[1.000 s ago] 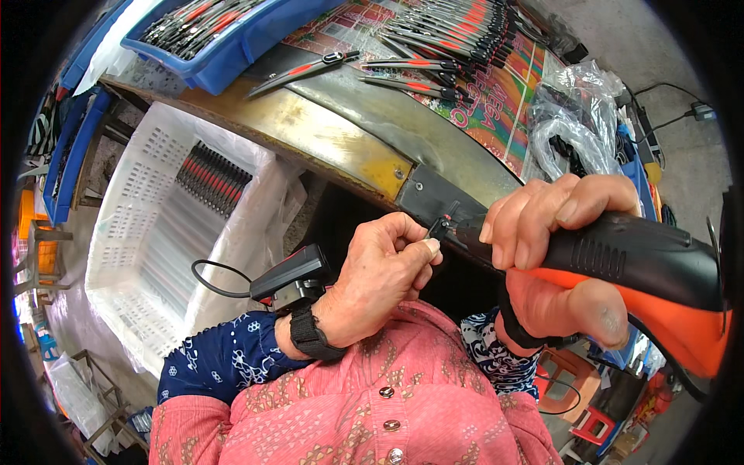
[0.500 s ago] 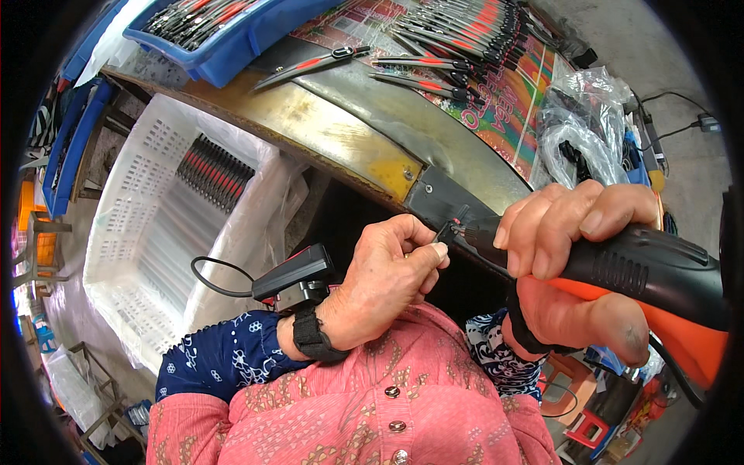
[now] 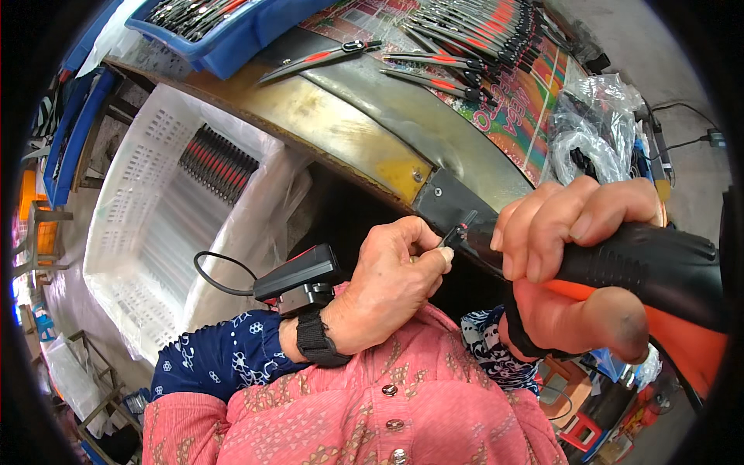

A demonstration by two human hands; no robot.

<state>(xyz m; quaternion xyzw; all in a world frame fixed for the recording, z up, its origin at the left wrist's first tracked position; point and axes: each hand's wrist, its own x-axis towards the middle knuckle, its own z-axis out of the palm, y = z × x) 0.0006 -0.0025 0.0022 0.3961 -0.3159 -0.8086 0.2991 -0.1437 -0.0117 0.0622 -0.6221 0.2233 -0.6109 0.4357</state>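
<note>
My left hand pinches a small black piece between thumb and forefinger, just past the metal table corner. Most of that piece is covered by the fingertips, so its full shape is hidden. My right hand is wrapped round an orange and black electric screwdriver with a ribbed grip. The tool points left, its dark nose at the small black piece; whether they touch I cannot tell. Straps circle both wrists, and a black box-shaped device with a looped cable is mounted at the left one.
On the table, a lone drawing compass lies near a fanned pile of grey, black and red compasses. A blue bin holds more. Left below, a white lined crate contains a row of them. Clear plastic bags lie right.
The whole view has shifted slightly. The screwdriver's nose and the small black piece remain close together, with the piece turned a little; both hands keep their grips.
</note>
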